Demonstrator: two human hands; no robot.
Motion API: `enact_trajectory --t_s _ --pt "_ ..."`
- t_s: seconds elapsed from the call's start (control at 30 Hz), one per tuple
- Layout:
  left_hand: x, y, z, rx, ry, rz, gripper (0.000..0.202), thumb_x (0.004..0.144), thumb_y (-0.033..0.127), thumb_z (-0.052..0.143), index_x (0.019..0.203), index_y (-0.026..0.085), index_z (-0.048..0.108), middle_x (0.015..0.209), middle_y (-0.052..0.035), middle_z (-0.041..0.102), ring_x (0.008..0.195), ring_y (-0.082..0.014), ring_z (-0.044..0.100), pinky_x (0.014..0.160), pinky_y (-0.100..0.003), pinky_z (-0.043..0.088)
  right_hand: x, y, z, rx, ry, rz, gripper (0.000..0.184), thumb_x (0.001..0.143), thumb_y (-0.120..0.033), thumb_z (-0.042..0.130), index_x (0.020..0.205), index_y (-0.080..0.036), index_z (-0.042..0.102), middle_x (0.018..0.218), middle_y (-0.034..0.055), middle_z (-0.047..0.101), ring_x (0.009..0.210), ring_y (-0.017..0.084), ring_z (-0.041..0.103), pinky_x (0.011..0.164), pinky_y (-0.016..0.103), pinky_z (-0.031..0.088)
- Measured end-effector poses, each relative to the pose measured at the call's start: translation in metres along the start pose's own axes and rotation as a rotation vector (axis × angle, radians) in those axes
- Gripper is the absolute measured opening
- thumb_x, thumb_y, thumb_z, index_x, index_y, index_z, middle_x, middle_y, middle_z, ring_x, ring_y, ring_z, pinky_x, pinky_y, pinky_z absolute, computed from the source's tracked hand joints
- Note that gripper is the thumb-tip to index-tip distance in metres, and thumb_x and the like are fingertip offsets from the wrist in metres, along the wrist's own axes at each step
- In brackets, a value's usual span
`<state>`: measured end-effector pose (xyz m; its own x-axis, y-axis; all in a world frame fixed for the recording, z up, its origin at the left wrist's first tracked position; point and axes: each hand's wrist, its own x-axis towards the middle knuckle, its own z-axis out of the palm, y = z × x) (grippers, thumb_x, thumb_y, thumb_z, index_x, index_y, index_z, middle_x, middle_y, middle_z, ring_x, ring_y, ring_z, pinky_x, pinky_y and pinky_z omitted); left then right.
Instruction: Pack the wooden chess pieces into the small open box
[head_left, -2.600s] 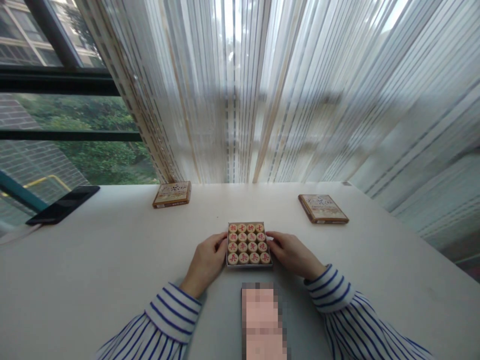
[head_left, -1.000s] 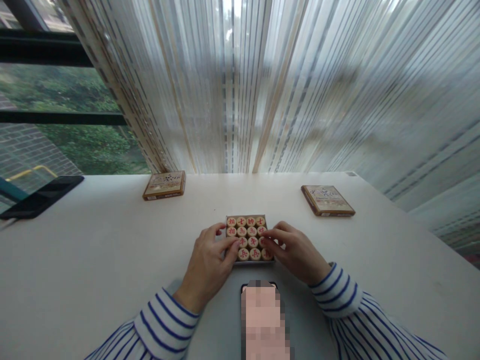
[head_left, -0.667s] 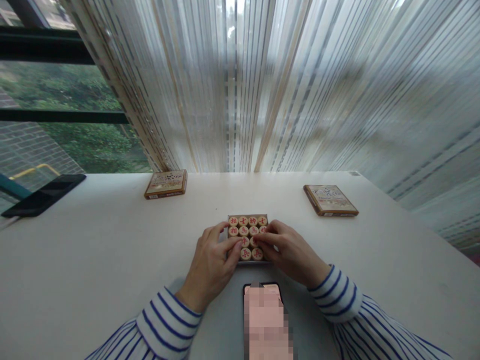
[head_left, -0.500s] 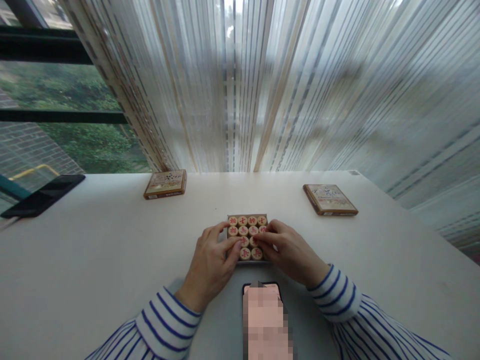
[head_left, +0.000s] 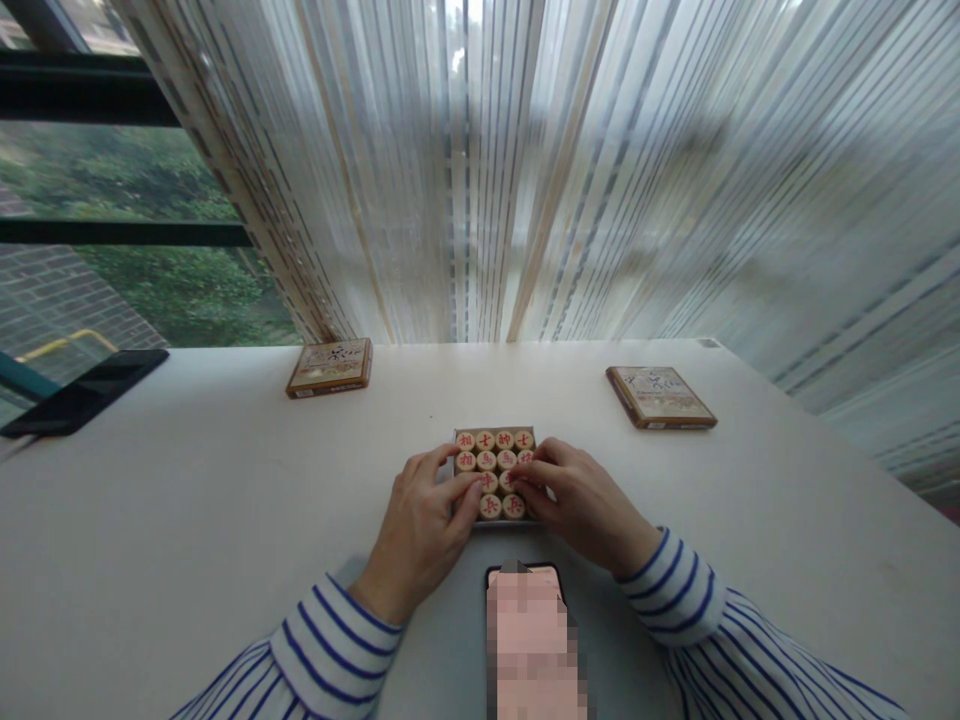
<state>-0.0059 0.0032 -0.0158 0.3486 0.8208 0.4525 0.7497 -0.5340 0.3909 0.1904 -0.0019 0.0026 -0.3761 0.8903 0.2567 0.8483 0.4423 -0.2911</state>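
A shallow box (head_left: pixel 501 432) filled with round wooden Chinese chess pieces (head_left: pixel 487 461) lies on the white table in front of me. The pieces sit in rows, with red characters facing up. At the box's left side, my left hand (head_left: pixel 424 512) is closed over the left pieces, thumb and index finger close together and another fingertip at the far left edge. My right hand (head_left: pixel 581 500) is closed in the same manner over the right pieces, fingertips touching them. Fingers cover several pieces at both sides, including the near corners.
A phone (head_left: pixel 556 572) with a pixelated screen lies on the table close to me. Flat decorated boxes lie at the back left (head_left: pixel 330 368) and back right (head_left: pixel 661 397). A dark phone-like slab (head_left: pixel 86 390) is at the far left edge. Striped curtains (head_left: pixel 465 200) hang behind the table.
My right fingertips have shifted very slightly over the pieces. My left hand and the box look the same, apart from a tiny camera shift.
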Motion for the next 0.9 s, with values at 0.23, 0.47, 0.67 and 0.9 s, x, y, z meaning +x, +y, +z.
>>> enact_trajectory --t_s 0.23,0.47,0.67,0.9 --pt "0.0 -0.001 -0.001 -0.009 0.018 0.003 0.023 0.085 0.027 0.047 0.095 0.022 0.067 0.112 -0.0087 0.056 0.101 -0.0235 0.049 0.086 -0.045 0.045 -0.005 0.01 -0.014 0.043 0.022 0.091 0.019 0.085 -0.029 0.051 0.095 -0.021 0.065 0.085 0.0054 0.058 0.072 0.014 0.056 0.068 0.028 0.044" --pt "0.001 -0.005 0.0 -0.003 0.051 -0.095 0.026 0.084 0.028 0.048 0.099 0.017 0.065 0.107 -0.0098 0.059 0.098 -0.0229 0.052 0.088 -0.044 0.044 -0.008 0.015 -0.012 0.055 -0.019 0.108 0.018 0.084 -0.029 0.053 0.093 -0.021 0.065 0.085 0.0047 0.058 0.074 0.015 0.056 0.069 0.029 0.044" --pt "0.003 -0.006 -0.001 -0.012 0.023 -0.15 0.028 0.084 0.03 0.047 0.099 0.014 0.065 0.106 -0.0111 0.061 0.099 -0.0234 0.053 0.089 -0.043 0.043 -0.008 0.014 -0.012 0.048 -0.036 0.109 0.018 0.084 -0.028 0.052 0.092 -0.021 0.066 0.086 0.0051 0.059 0.073 0.014 0.056 0.069 0.029 0.044" --pt "0.003 -0.009 0.001 -0.04 0.024 -0.146 0.028 0.085 0.029 0.046 0.1 0.015 0.064 0.103 -0.0093 0.064 0.097 -0.0218 0.055 0.089 -0.041 0.045 -0.007 0.015 -0.011 0.052 -0.004 0.102 0.026 0.087 -0.026 0.045 0.104 -0.021 0.063 0.085 0.006 0.057 0.074 0.015 0.056 0.07 0.028 0.045"
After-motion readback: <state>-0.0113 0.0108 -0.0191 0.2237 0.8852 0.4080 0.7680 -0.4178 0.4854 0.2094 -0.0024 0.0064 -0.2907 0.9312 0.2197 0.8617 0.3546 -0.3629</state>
